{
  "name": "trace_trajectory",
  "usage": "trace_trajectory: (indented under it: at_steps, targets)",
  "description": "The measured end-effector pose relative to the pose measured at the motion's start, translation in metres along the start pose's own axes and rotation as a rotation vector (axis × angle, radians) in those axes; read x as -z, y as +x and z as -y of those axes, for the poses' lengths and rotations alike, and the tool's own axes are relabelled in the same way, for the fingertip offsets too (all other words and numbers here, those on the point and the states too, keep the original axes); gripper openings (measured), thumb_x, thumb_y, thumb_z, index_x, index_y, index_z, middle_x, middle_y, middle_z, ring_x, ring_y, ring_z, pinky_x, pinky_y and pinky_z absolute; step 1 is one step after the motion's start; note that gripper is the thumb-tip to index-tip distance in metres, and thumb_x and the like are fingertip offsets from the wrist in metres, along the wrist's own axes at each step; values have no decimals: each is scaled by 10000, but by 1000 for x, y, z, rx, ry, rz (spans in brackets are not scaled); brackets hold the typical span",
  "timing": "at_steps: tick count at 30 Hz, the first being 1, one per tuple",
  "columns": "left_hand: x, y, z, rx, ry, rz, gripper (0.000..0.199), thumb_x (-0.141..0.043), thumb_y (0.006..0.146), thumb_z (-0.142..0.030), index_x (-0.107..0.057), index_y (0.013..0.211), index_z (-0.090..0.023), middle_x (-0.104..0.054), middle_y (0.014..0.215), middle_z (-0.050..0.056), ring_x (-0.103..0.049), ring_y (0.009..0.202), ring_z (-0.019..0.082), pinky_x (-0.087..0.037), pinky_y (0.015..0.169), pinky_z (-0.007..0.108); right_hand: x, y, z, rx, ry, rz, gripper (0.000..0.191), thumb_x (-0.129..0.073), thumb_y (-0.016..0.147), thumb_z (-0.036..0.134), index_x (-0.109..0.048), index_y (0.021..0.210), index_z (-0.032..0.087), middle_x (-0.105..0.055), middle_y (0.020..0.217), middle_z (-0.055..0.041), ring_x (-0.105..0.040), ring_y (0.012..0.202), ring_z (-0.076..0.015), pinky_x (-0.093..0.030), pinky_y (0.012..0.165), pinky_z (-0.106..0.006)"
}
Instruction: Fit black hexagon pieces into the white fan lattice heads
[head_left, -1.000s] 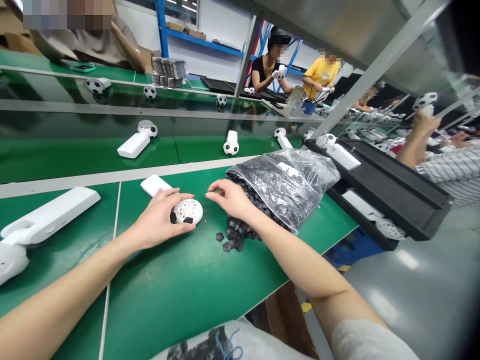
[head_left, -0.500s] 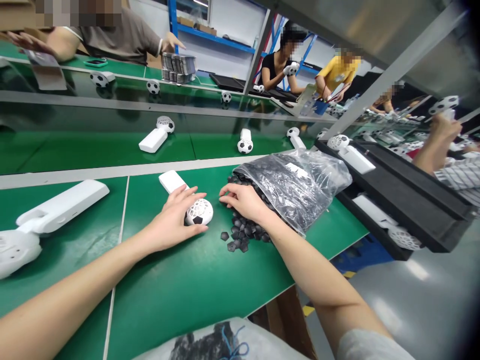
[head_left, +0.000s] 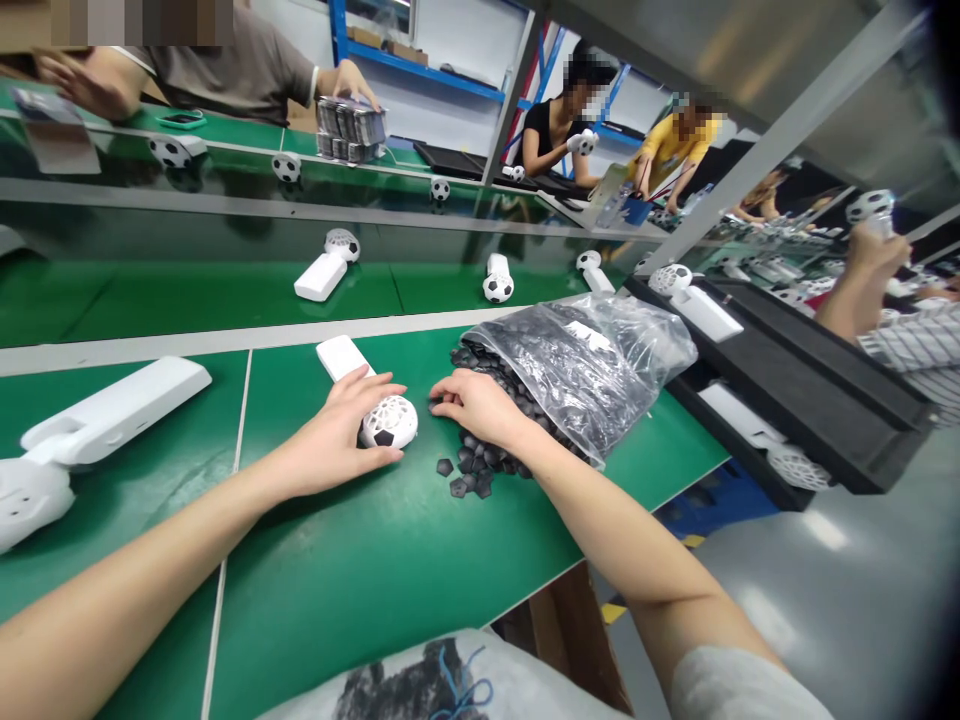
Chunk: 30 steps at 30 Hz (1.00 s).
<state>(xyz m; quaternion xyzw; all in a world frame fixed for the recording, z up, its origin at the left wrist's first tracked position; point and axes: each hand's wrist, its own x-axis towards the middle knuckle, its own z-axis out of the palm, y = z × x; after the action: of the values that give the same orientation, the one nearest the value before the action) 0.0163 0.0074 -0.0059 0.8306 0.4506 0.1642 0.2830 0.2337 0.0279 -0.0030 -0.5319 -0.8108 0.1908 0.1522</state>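
My left hand point(head_left: 341, 430) is curled round the head of a white handheld fan with a football-patterned ball point(head_left: 390, 423); its white handle point(head_left: 343, 357) lies on the green table beyond my fingers. One black pentagon patch shows on the ball's near side, under a white grille. My right hand point(head_left: 476, 403) pinches a small black pentagon piece point(head_left: 435, 404), mostly covered by the fingertips. Below and behind this hand spreads a heap of black pentagon pieces point(head_left: 480, 460), spilling from a clear plastic bag point(head_left: 592, 365).
Another white fan point(head_left: 120, 410) lies at the left. Beyond the table's pale edge, a green conveyor point(head_left: 420, 285) carries several football fans. Black trays point(head_left: 817, 375) with fans stand at the right. Co-workers sit across the line, and another person's arm point(head_left: 862, 280) is raised at the right.
My right hand has drawn slightly left, away from the heap, with the black piece at its fingertips. My left hand stays on the fan. Fans on the conveyor have shifted right.
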Motion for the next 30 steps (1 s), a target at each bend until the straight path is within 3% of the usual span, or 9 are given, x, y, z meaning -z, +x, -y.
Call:
trace_trajectory:
  at_steps: [7, 10, 13, 16, 22, 25, 30]
  targets:
    - [6, -2, -3, 7, -26, 61, 655, -589, 702, -447, -392, 1283, -218, -305, 1428, 78, -28, 1360, 307, -180, 1069, 517, -1, -2, 0, 103, -47, 11, 58, -648, 747, 153, -620, 791, 178, -533, 781, 2, -505, 688, -102, -390, 660, -229]
    - [11, -2, -3, 8, -62, 129, 646, -586, 710, -398, -369, 1299, -242, -227, 1465, 71, -8, 1362, 301, -206, 1064, 501, 2, -9, 0, 111, -45, 36, 49, -631, 756, 141, -594, 775, 166, -532, 738, 3, -497, 683, -114, -389, 633, -232]
    - [15, -2, -3, -3, -73, 162, 645, -580, 718, -358, -348, 1312, -258, -167, 1483, 62, -6, 1363, 279, -189, 1076, 475, 7, -15, 3, 133, 26, 20, 80, -569, 799, 125, -612, 857, 159, -570, 780, -22, -529, 739, -129, -425, 700, -260]
    - [15, -2, -2, -22, -73, 171, 636, -562, 724, -335, -340, 1315, -259, -218, 1469, 45, 12, 1365, 256, -165, 1086, 463, 11, -19, 10, 185, 153, -27, 107, -536, 827, 156, -639, 836, 180, -607, 823, -30, -565, 789, -133, -449, 768, -282]
    - [11, -1, -1, -9, -69, 143, 655, -559, 697, -319, -344, 1308, -223, -247, 1455, 68, 14, 1365, 256, -161, 1089, 465, 7, -23, 26, 40, 593, 61, 92, -506, 831, 199, -581, 882, 188, -648, 785, -1, -638, 723, -118, -531, 656, -247]
    - [11, 0, -3, -1, -75, 142, 658, -561, 689, -317, -349, 1303, -213, -241, 1457, 76, 13, 1364, 269, -156, 1088, 475, 9, -25, 27, 26, 605, 67, 178, -463, 842, 157, -558, 989, 184, -651, 902, -28, -648, 810, -123, -540, 713, -260]
    - [12, -1, -3, -10, -65, 137, 650, -556, 695, -333, -352, 1304, -229, -239, 1459, 73, -2, 1361, 286, -169, 1081, 492, 17, -28, 26, 34, 490, -1, 128, -437, 857, 156, -550, 902, 195, -655, 891, -18, -635, 828, -134, -521, 747, -295]
